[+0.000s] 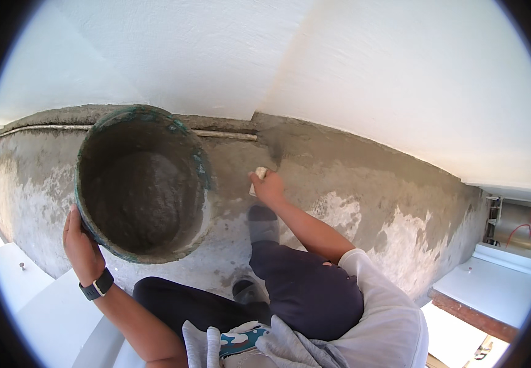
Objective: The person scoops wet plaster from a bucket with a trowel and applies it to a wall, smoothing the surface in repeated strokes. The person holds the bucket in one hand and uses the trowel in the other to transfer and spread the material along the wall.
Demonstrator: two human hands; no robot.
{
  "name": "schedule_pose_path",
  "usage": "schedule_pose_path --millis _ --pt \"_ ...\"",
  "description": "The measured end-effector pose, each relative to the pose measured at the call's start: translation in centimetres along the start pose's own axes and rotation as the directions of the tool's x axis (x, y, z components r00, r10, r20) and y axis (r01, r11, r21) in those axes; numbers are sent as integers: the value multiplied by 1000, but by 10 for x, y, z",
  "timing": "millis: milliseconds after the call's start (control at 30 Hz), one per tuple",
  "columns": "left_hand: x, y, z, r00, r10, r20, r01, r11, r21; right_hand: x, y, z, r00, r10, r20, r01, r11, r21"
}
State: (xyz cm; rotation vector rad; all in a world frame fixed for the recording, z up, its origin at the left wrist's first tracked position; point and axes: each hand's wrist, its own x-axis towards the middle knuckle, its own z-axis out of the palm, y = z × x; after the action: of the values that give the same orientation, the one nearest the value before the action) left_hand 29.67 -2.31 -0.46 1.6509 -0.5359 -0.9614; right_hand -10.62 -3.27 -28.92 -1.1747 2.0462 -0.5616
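A large dark bucket (204,211) with green-blue marks on its rim stands tilted toward me, left of centre. Wet grey cement mix (149,193) lies inside it. My left hand (84,245), a dark watch on its wrist, grips the bucket's near left side; some of its fingers are hidden behind the wall of the bucket. Right of the bucket, my right hand (270,187) is closed round the pale handle of a hand tool (258,178). Its dark working end is blurred against the damp cement floor (314,153), so its kind is unclear.
A white wall (363,80) rises ahead, stepping at a corner. Along its foot, a thin pipe (225,135) runs behind the bucket. My shoes (263,224) are close to my right hand. White ledges flank me; metal equipment with a red wire (519,227) is far right.
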Motion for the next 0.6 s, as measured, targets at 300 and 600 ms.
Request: schedule_pose_path --millis 300,600 --pt "0 -3 -5 994 37 98 -31 997 -69 30 61 -65 928 221 -300 -250 966 -60" --pt "-4 2 -9 998 31 61 -30 999 -26 6 15 -4 992 -118 -36 109 976 -186"
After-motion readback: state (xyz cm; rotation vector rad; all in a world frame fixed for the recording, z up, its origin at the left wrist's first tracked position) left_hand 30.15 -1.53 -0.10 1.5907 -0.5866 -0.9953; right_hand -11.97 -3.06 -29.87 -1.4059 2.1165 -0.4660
